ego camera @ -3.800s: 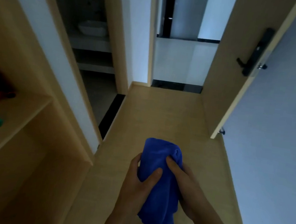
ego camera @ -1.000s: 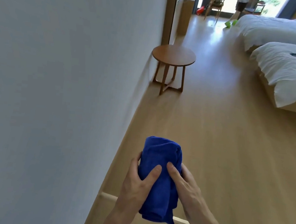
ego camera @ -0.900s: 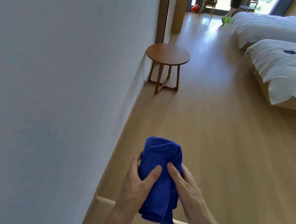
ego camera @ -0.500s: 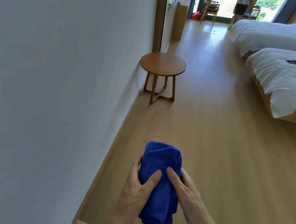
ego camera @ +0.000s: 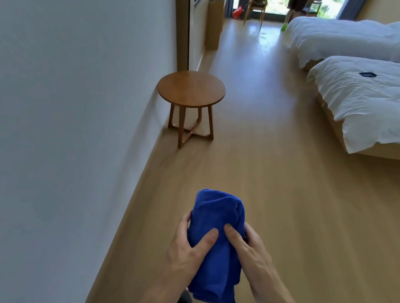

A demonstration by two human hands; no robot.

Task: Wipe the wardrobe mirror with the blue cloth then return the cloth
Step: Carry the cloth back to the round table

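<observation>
The folded blue cloth (ego camera: 216,242) hangs upright in front of me, low in the middle of the view. My left hand (ego camera: 184,253) grips its left side with the thumb across the front. From the other side my right hand (ego camera: 249,255) holds it, thumb pressed on the fabric. No wardrobe mirror shows in this view.
A white wall (ego camera: 62,112) runs along my left. A small round wooden table (ego camera: 191,90) stands against it ahead. Two white beds (ego camera: 377,96) fill the right side. Wooden floor (ego camera: 278,172) stretches ahead; a person and a chair (ego camera: 256,1) are far off by the window.
The view has turned from a dim entry hall to the bright bedroom and moved forward along the wall; the round table is nearer. Both hands keep the same hold on the cloth.
</observation>
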